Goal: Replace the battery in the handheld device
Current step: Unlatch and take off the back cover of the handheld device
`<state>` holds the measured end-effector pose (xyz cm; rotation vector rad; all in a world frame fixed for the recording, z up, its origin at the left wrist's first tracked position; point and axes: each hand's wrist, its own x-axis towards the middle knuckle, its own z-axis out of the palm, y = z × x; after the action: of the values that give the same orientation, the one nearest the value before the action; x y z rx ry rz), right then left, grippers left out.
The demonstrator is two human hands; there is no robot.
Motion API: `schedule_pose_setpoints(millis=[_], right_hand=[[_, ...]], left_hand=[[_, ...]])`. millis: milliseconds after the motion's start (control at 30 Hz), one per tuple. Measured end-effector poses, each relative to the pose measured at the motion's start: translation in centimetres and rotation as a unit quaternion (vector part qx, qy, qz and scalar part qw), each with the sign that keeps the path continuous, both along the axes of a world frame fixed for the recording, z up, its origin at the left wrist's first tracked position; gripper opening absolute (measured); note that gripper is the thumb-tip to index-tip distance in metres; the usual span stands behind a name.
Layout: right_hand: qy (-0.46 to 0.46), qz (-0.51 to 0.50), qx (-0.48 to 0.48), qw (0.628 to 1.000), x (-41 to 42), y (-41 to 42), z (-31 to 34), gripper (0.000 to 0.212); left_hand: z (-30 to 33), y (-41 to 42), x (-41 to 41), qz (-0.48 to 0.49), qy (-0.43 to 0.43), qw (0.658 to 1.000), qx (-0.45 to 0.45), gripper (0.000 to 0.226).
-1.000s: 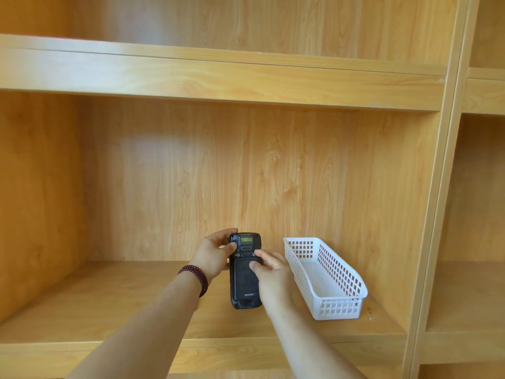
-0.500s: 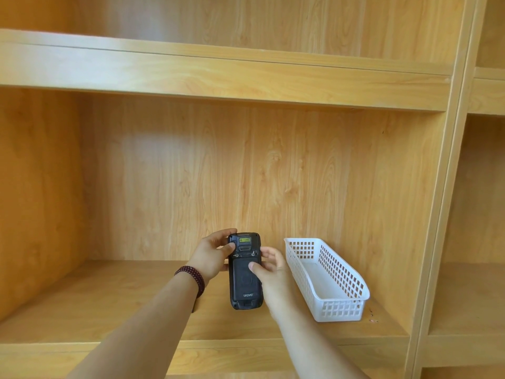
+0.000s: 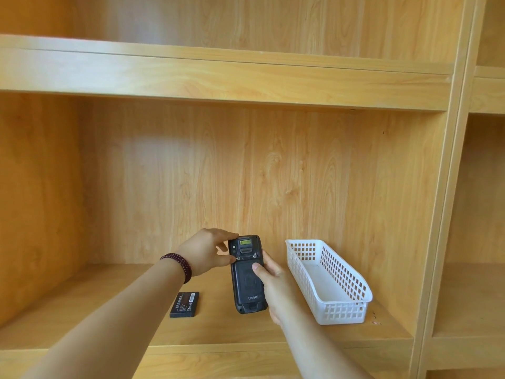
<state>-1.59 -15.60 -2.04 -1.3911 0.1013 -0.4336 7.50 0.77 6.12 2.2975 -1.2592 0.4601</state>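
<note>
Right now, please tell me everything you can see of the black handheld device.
The black handheld device is a long, rugged plastic unit held upright above the wooden shelf, back facing the camera. Its back cover is on, with the word "urovo" low down. A yellow label and two small screws sit near its top. The right hand grips its side; the left hand touches the left screw.

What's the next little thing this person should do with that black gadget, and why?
Probably turn the left latch with the left hand, whose thumb sits on it. The handheld device's back cover looks closed, the right hand grips it, and a battery lies on the shelf.
</note>
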Motion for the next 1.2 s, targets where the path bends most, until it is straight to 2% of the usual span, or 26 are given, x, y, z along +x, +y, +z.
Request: schedule_pose_setpoints(millis=[133, 300, 533, 667, 767, 867, 1067, 1200], right_hand=[[0.004, 0.0, -0.01, 1.0, 0.0, -0.1, 0.0, 0.046], [0.015, -0.003, -0.007, 1.0, -0.2, -0.2, -0.1, 0.045], [0.021, -0.003, -0.007, 1.0, -0.4, 0.1, 0.0, 0.045], [0.021, -0.003, -0.004, 1.0, -0.7, 0.3, 0.1, 0.042], [0.024, -0.002, -0.009, 1.0, -0.7, 0.3, 0.1, 0.042], [0.027, -0.003, -0.011, 1.0, -0.7, 0.2, 0.1, 0.042], [0.026, -0.004, -0.001, 1.0, -1.0, 0.3, 0.4, 0.042], [0.029, -0.003, 0.01, 1.0, -1.1, 0.4, 0.5, 0.039]], left_hand=[[0.3, 0.2, -0.1, 0.02, -0.098, 0.993, 0.054, 0.053], [0.4, -0.1, -0.2, 0.031, -0.15, 0.981, 0.12, 0.057], [0.1, -0.4, 0.1, 0.042, -0.217, 0.966, 0.136, 0.056], [-0.1, -0.5, 0.2, 0.027, -0.302, 0.944, 0.13, 0.05], [0.1, -0.3, 0.5, 0.001, -0.404, 0.907, 0.124, 0.044], [0.0, -0.6, 1.0, -0.008, -0.433, 0.896, 0.1, 0.036], [-0.7, -0.8, 0.9, -0.009, -0.45, 0.887, 0.099, 0.043], [-1.0, -1.0, 1.4, -0.014, -0.456, 0.887, 0.069, 0.038]])
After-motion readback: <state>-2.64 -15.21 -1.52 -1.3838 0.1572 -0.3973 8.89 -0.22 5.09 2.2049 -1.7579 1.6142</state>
